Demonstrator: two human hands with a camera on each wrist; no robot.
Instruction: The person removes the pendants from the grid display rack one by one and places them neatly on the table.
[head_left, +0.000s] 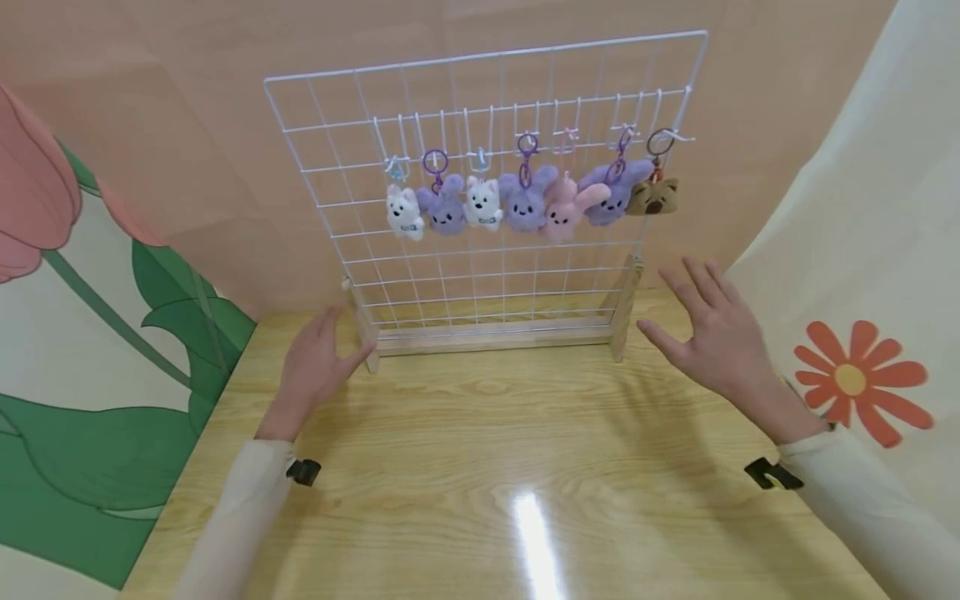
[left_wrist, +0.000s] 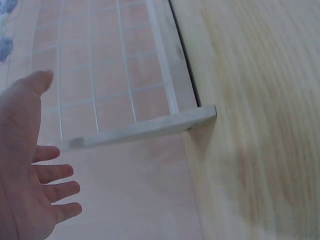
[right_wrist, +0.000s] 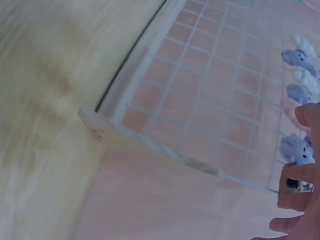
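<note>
A white wire grid rack (head_left: 480, 275) stands upright in a wooden base (head_left: 495, 337). Plush keychains hang in a row from its hooks: white dogs (head_left: 405, 212), purple bunnies (head_left: 525, 200), a pink bunny (head_left: 566, 212) and, at the right end, a brown bear (head_left: 656, 197). Beside the base's left foot is my left hand (head_left: 311, 362), fingers extended and holding nothing; whether the thumb touches the foot I cannot tell. My right hand (head_left: 712, 333), fingers spread, hovers off the rack's right side with nothing in it. Both wrist views show the same loose, extended fingers.
The rack stands at the back of a wooden table (head_left: 450, 450), close to a peach cloth backdrop (head_left: 187, 50). Cloth with printed tulips (head_left: 37, 183) borders the left side. A white cloth with an orange flower print (head_left: 862, 379) hangs at the right.
</note>
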